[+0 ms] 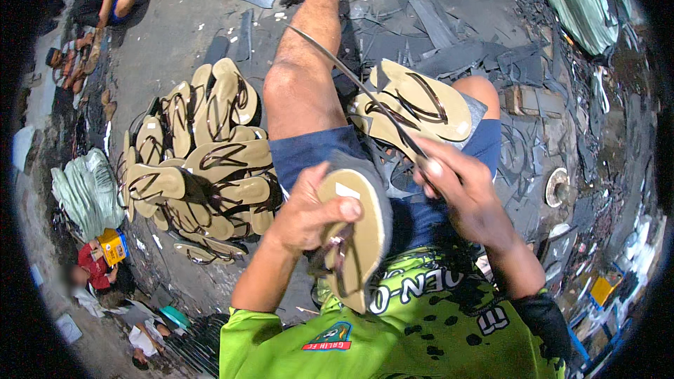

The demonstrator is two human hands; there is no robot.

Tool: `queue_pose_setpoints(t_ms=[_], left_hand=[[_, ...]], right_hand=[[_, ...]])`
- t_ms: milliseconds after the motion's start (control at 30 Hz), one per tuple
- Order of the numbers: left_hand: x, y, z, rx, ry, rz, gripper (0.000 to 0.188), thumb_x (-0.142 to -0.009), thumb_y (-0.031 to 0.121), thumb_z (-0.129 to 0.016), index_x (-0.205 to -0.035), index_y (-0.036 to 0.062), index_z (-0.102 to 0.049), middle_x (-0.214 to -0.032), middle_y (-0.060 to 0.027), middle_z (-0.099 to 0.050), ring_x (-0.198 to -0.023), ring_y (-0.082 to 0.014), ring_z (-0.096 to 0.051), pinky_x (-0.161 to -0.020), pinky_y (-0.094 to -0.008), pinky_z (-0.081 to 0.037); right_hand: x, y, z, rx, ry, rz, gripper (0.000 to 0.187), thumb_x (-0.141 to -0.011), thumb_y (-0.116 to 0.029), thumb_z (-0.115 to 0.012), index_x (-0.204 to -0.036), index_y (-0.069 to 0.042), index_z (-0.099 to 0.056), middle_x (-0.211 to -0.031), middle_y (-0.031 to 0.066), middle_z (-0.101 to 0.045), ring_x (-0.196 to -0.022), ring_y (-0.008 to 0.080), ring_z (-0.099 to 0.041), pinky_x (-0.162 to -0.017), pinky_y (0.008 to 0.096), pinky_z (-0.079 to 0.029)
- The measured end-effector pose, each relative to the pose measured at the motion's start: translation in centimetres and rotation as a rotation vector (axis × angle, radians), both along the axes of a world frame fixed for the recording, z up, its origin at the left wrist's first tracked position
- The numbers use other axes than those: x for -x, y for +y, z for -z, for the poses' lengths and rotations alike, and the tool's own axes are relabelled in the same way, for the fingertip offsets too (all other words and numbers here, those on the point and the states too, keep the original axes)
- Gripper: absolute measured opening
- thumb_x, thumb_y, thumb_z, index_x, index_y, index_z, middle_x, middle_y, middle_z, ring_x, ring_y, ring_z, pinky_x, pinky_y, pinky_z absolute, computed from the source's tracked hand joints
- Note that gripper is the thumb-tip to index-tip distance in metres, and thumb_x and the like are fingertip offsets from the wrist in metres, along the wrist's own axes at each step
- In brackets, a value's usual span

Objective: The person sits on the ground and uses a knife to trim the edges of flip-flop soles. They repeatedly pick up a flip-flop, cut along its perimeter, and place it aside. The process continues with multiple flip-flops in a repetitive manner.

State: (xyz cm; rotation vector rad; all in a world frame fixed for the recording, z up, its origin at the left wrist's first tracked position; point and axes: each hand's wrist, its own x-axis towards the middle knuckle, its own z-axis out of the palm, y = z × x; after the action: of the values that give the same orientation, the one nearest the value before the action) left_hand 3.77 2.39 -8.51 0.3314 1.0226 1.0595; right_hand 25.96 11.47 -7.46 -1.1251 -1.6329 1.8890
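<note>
My left hand (303,217) grips a tan flip-flop (364,214) close to my belly, thumb pressed on its footbed beside a white sticker. Dark sole material juts past the edge of that flip-flop along its top and right side. In my right hand (460,189) is a knife (349,76), its handle wrapped by the fingers. The long, thin blade points up and to the left, apart from the held flip-flop. Beneath the blade, a pair of tan flip-flops (449,112) with brown straps rests on my bent right leg; part of it is hidden by the knife.
A heap of tan flip-flops (228,102) lies on the floor to my left. Dark sheet offcuts (432,21) litter the ground ahead and to the right. Pale green sacks (579,3) stand at the far right, another sack (88,189) at the left. Other people sit along the left rim.
</note>
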Motion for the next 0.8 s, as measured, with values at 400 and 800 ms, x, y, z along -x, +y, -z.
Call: queue_pose_setpoints(t_ms=[400,800], left_hand=[[0.6,-7.1,-3.6,-0.124,0.255,0.599,0.037,-0.071,0.012,-0.084,-0.103,0.0006,-0.069,-0.092,-0.0054,-0.072,-0.081,-0.0087,-0.064,-0.075,-0.0264,-0.051],[-1.7,-7.4,-4.8,-0.073,0.250,0.788,0.035,-0.075,0.019,-0.082,-0.103,0.0029,-0.068,-0.092,-0.0033,-0.071,-0.081,-0.0072,-0.062,-0.072,-0.0264,-0.051]], right_hand=[[-7.3,-11.2,0.7,-0.638,-0.070,-0.328,0.059,-0.071,-0.013,-0.074,-0.128,-0.020,-0.060,-0.083,0.0065,-0.059,-0.067,0.0240,-0.060,-0.058,0.0360,-0.049],[-6.6,-10.0,-2.3,-0.548,-0.055,-0.513,0.061,-0.076,-0.014,-0.070,-0.135,-0.018,-0.053,-0.076,0.0088,-0.058,-0.065,0.0275,-0.059,-0.058,0.0384,-0.050]])
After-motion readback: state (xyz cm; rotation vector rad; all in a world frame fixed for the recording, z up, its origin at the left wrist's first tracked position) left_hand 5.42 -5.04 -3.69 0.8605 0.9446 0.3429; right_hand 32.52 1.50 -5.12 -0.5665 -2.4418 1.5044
